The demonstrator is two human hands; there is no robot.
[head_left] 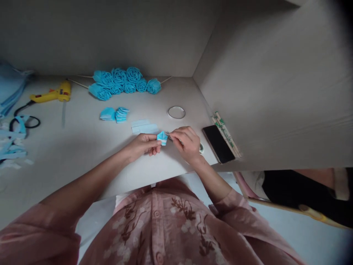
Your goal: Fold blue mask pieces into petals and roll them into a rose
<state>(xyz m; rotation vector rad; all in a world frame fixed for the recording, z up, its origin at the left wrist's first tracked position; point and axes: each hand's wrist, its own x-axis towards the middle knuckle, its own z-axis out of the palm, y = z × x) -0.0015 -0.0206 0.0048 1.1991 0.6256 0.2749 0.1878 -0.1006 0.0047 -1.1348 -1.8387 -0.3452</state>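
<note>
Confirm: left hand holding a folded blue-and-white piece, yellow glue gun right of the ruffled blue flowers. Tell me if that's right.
Not quite: the head view shows the yellow glue gun left of the ruffled blue flowers. The left hand does hold the folded blue-and-white piece.

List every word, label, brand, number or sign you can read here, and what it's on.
No readable text.
Narrow strips beside the phone: green print, too small and blurred to read.
Yellow glue gun: any lettering is too small to read.
Folded blue piece: no lettering visible.
</note>
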